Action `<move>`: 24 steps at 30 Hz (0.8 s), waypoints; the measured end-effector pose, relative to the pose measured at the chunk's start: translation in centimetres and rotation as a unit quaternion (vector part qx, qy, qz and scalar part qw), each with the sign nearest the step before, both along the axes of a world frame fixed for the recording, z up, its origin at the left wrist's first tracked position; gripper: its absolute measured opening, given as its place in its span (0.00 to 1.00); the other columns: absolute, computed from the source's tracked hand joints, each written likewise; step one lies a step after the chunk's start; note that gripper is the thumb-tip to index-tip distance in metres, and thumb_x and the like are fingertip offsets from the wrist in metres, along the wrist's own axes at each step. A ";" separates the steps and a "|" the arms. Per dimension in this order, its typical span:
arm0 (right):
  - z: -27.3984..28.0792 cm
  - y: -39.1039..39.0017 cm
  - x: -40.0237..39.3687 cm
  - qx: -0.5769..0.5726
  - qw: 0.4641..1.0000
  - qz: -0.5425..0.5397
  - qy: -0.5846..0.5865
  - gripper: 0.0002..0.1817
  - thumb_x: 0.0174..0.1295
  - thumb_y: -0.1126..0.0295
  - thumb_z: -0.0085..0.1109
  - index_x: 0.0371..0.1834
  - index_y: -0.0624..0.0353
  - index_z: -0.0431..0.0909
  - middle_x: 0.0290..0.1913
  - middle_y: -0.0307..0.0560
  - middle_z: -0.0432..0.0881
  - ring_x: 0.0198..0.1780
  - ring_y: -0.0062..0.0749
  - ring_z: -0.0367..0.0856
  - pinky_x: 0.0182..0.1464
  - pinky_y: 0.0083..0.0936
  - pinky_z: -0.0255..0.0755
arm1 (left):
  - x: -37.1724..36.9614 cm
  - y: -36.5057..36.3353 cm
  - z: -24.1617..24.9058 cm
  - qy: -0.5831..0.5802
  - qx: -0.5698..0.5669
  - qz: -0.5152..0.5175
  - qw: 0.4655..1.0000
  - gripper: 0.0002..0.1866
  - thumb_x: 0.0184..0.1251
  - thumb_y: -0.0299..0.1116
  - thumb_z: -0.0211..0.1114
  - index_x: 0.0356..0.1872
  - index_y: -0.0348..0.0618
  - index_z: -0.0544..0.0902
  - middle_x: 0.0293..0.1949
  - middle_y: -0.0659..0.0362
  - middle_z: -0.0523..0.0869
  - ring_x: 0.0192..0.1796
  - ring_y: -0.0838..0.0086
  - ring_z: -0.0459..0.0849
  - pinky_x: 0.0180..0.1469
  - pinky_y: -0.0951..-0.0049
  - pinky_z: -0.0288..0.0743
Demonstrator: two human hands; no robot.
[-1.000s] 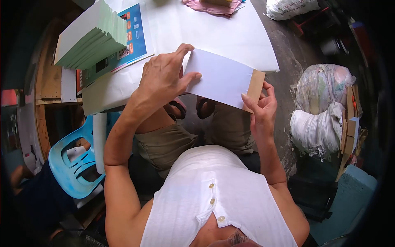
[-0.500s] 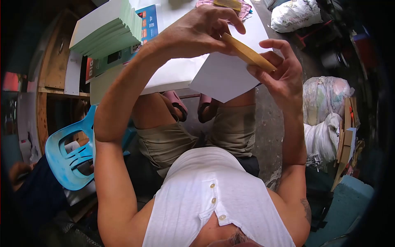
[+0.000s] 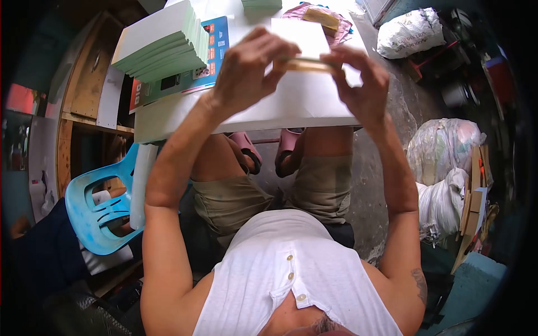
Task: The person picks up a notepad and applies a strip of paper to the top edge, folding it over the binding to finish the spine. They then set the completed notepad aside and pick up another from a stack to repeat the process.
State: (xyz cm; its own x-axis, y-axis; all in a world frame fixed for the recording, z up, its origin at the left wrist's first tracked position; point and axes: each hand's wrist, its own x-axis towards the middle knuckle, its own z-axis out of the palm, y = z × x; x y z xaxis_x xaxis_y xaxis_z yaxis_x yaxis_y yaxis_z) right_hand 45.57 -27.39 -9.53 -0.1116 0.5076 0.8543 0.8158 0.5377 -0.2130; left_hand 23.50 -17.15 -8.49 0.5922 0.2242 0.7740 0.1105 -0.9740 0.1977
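Note:
My left hand point(image 3: 252, 70) and my right hand point(image 3: 361, 81) are raised over the near part of the white table. Between them they hold a narrow yellowish bar point(image 3: 308, 65) nearly level, one end in the fingers of each hand. Both hands are somewhat blurred by motion. Beyond the bar a white sheet point(image 3: 297, 32) shows on the table. To the right of that sheet, another yellowish-brown block point(image 3: 324, 21) rests on a pink cloth point(image 3: 343, 35).
Green-edged paper stacks point(image 3: 168, 47) stand at the table's left on a blue printed sheet point(image 3: 216, 42). A blue plastic chair point(image 3: 101, 193) is at the left. White sacks point(image 3: 412, 33) and a filled clear bag point(image 3: 443, 145) lie on the floor at the right.
The bar has turned from a slant to nearly level and shifted left, with both hands. The white sheet, earlier hanging below the hands past the table edge, now shows farther back.

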 end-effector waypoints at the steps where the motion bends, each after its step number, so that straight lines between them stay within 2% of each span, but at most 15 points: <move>1: -2.3 -1.4 -0.7 -0.046 0.999 0.000 0.006 0.14 0.57 0.81 0.72 0.46 0.56 0.85 0.42 0.42 0.91 0.37 0.38 0.90 0.39 0.33 0.84 | -0.5 -1.1 -2.6 0.016 -0.010 0.004 1.000 0.16 0.54 0.21 0.75 0.45 0.44 0.86 0.36 0.60 0.87 0.41 0.63 0.85 0.45 0.65 0.82; 3: -6.0 -3.4 -1.8 -0.054 0.999 -0.001 -0.003 0.17 0.53 0.84 0.71 0.46 0.59 0.84 0.39 0.43 0.90 0.36 0.36 0.89 0.38 0.32 0.84 | -1.4 -3.4 -6.4 0.026 -0.036 0.017 0.999 0.18 0.50 0.22 0.74 0.45 0.44 0.85 0.33 0.60 0.84 0.40 0.63 0.83 0.44 0.64 0.82; 6: -8.1 -5.5 -2.8 -0.044 0.999 -0.010 -0.002 0.25 0.47 0.87 0.70 0.51 0.59 0.82 0.42 0.43 0.91 0.43 0.39 0.90 0.43 0.32 0.86 | -1.4 -5.9 -8.9 -0.005 -0.046 0.040 0.998 0.20 0.49 0.23 0.75 0.46 0.43 0.85 0.34 0.60 0.84 0.40 0.64 0.82 0.44 0.65 0.81; 12: -8.9 -5.4 -2.6 -0.037 0.998 0.006 0.050 0.30 0.45 0.87 0.69 0.57 0.60 0.80 0.45 0.44 0.92 0.47 0.39 0.89 0.45 0.33 0.87 | -1.0 -7.0 -9.1 -0.027 -0.079 0.066 0.994 0.21 0.47 0.23 0.76 0.47 0.43 0.86 0.34 0.60 0.85 0.40 0.64 0.82 0.43 0.66 0.80; 17: -8.9 -5.8 -2.5 -0.079 0.991 0.012 0.104 0.28 0.50 0.85 0.72 0.58 0.59 0.80 0.42 0.42 0.92 0.44 0.38 0.89 0.50 0.32 0.85 | -1.1 -6.9 -9.4 -0.028 -0.075 0.065 0.995 0.23 0.47 0.22 0.76 0.49 0.43 0.86 0.36 0.60 0.86 0.38 0.65 0.82 0.40 0.67 0.80; 20: -7.9 -5.9 -2.7 -0.135 0.982 -0.001 0.132 0.29 0.53 0.83 0.74 0.60 0.59 0.80 0.40 0.41 0.93 0.42 0.35 0.89 0.50 0.30 0.84 | -1.1 -7.2 -8.8 -0.020 -0.128 0.079 0.988 0.26 0.46 0.17 0.79 0.50 0.44 0.86 0.40 0.58 0.89 0.38 0.67 0.86 0.42 0.68 0.84; 24: -6.8 -5.8 -2.3 -0.187 0.971 0.020 0.146 0.34 0.52 0.81 0.76 0.66 0.59 0.78 0.40 0.41 0.93 0.42 0.31 0.89 0.48 0.28 0.83 | -1.1 -6.7 -8.4 -0.025 -0.169 0.075 0.983 0.25 0.52 0.23 0.78 0.54 0.48 0.86 0.38 0.60 0.88 0.36 0.68 0.87 0.38 0.71 0.85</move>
State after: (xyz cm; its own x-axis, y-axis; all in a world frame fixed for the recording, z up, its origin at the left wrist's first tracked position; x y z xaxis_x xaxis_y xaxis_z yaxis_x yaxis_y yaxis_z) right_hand 43.26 -33.17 -16.33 0.0815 0.7885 0.6096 0.6708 0.4090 -0.6187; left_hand 22.44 -23.87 -16.91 0.4969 0.5547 0.6674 0.2294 -0.8257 0.5154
